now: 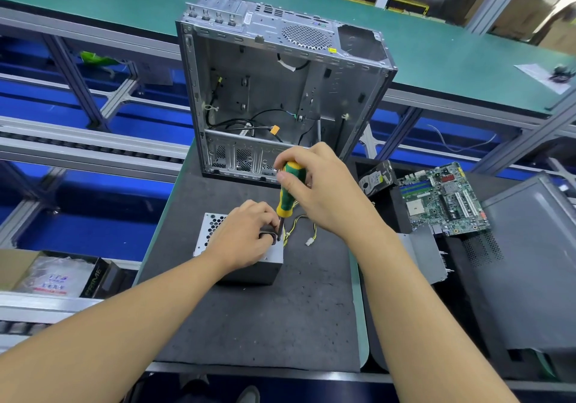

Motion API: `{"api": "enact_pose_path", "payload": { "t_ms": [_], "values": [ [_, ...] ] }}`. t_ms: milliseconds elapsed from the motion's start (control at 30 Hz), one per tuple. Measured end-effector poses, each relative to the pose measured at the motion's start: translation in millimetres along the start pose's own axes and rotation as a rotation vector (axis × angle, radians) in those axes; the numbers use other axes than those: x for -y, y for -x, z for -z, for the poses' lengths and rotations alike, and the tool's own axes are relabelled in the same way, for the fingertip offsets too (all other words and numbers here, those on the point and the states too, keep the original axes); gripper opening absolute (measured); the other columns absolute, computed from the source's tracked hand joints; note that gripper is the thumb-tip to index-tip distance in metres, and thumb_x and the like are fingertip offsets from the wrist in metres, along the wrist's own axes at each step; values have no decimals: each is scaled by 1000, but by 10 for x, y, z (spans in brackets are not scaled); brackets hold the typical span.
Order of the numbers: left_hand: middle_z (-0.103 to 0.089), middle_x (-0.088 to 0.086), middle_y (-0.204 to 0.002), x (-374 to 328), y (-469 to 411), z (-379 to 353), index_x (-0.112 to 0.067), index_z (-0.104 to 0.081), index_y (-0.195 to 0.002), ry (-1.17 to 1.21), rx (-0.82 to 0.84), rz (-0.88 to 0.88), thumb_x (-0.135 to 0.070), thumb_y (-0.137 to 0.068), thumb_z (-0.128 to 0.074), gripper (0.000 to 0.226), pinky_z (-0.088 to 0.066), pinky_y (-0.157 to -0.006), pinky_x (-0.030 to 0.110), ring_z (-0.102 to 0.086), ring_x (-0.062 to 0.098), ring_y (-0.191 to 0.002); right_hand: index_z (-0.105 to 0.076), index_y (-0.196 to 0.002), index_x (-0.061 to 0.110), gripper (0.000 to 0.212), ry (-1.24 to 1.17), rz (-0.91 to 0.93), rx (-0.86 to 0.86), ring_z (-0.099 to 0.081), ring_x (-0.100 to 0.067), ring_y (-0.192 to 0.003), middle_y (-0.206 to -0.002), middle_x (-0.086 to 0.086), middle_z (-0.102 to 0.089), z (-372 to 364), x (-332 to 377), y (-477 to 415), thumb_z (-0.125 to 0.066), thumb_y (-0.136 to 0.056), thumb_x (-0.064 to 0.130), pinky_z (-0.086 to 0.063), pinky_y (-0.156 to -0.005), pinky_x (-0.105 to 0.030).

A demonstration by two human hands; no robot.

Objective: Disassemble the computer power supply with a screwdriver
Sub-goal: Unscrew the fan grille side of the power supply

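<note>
My right hand (314, 184) is clamped round the green and yellow handle of the screwdriver (288, 194), which stands almost upright with its tip down at the far right corner of the power supply's top. The power supply (249, 273) is a grey metal box with a honeycomb grille on its left, sitting flat on the dark foam mat (265, 324). My left hand (246, 240) lies on top of it, thumb and forefinger curled in round the bare shaft just under the handle. Something small and dark sits under those fingers; I cannot tell what it is.

Yellow and black wires (299, 225) trail out of the power supply's right side and end in a white connector (309, 242) on the mat. Just behind the power supply stands the gutted computer case (274, 91), open side facing me, loose cables inside. Well to the right of the power supply lies a green motherboard (442, 197), with a hard drive (377, 178) just beside it.
</note>
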State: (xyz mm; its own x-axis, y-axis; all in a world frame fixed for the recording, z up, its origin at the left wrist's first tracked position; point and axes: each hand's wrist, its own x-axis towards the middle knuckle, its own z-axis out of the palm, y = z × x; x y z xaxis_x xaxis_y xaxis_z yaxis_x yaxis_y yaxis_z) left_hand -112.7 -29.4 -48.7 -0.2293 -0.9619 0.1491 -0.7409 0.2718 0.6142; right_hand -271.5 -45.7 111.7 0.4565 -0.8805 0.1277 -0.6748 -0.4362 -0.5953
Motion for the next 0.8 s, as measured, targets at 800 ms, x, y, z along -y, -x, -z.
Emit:
{"api": "enact_pose_path", "payload": {
  "t_ms": [800],
  "values": [
    [-58,-25,-95,-49,28,21,-32,-61,-77,39,-22,23,-18,-70,-50,19,-42,-88,29,-44,6,-94,-54,-118,24,38,-21,-45,0,-48,-8,-96,-114,7,-43,-6,14,-1,-49,-88,2,-39,-80,-24]
  ]
}}
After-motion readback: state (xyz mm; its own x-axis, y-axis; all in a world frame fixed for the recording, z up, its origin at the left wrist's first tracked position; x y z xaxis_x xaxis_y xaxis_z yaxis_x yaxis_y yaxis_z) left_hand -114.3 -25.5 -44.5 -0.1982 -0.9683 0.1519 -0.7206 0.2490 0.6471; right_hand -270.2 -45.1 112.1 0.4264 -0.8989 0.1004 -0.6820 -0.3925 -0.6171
